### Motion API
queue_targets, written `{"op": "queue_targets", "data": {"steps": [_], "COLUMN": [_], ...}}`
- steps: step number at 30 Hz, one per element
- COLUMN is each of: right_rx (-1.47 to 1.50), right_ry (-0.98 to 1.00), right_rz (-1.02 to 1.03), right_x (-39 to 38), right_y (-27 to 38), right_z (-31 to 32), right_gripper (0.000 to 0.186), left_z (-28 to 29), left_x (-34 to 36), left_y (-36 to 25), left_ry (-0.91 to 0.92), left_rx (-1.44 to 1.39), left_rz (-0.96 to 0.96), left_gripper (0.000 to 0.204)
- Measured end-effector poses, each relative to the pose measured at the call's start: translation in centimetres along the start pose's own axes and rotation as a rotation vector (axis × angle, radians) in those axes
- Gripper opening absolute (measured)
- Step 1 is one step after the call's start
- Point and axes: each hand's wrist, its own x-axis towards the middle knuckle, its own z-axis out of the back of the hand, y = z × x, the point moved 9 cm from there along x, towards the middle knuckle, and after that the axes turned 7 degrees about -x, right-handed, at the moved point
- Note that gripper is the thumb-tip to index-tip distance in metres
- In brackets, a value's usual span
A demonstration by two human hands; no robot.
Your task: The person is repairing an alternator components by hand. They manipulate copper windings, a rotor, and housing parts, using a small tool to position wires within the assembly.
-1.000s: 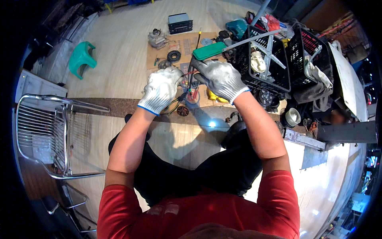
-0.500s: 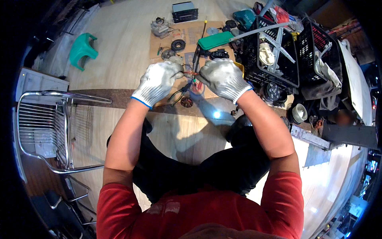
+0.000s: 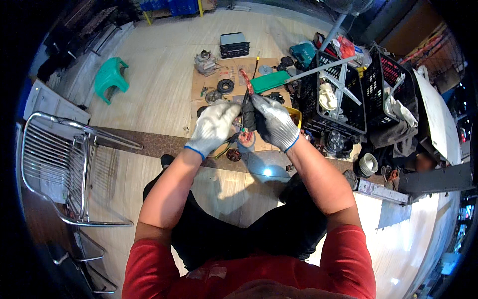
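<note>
My left hand [image 3: 216, 127], in a white knit glove, is closed beside my right hand, its fingertips hidden. My right hand [image 3: 274, 122], gloved alike, pinches a thin red copper-coloured piece [image 3: 246, 78], possibly wire, that points upward. Below them, cardboard [image 3: 204, 82] carries a long black rod [image 3: 257, 65], a black ring [image 3: 225, 86], a grey metal part [image 3: 205, 63], a round rusty part [image 3: 233, 154] and assorted small tools. A green panel [image 3: 269, 80] with a grey bar lies just beyond my right hand.
Black crates [image 3: 311, 114] filled with parts stand at the right, near a white fan wheel [image 3: 368, 164] and a metal beam [image 3: 433, 182]. A steel chair [image 3: 55, 164] and green stool [image 3: 110, 74] are at the left. A black-and-silver box [image 3: 234, 45] sits farther back.
The red piece has swung from lying level between my hands to pointing up from my right hand. Both hands appear lower in the view, closer together.
</note>
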Motion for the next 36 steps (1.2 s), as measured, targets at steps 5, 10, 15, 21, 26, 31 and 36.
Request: {"op": "queue_targets", "data": {"steps": [5, 10, 15, 21, 26, 31, 36], "right_rx": [0.141, 0.23, 0.126, -0.48, -0.926, -0.935, -0.867], "right_ry": [0.096, 0.117, 0.14, 0.128, 0.068, 0.092, 0.092], "right_rz": [-0.149, -0.252, -0.276, -0.117, 0.028, 0.09, 0.163], "right_x": [-1.1, -1.9, -1.3, -0.4, 0.6, 0.6, 0.2], "right_y": [-2.1, -3.0, -4.6, -3.4, -3.0, -3.0, -2.4], "right_z": [-4.1, -5.9, -5.7, -5.4, -4.9, -5.1, -5.9], "right_gripper": [0.016, 0.015, 0.018, 0.035, 0.044, 0.045, 0.043], "left_z": [1.3, 1.2, 2.2, 3.3, 3.8, 2.9, 3.1], "left_x": [1.8, 1.5, 1.5, 0.5, 0.5, 0.9, 1.0], "left_y": [3.8, 2.9, 4.3, 3.6, 3.9, 3.8, 4.0], "left_ry": [-0.044, 0.015, -0.149, -0.339, -0.366, -0.332, -0.372], "left_rx": [-1.006, -1.163, -1.087, -0.753, -0.516, -0.75, -0.8], "left_rz": [-0.028, -0.068, 0.009, 0.087, 0.09, 0.087, 0.028], "left_gripper": [0.04, 0.04, 0.038, 0.039, 0.042, 0.039, 0.037]}}
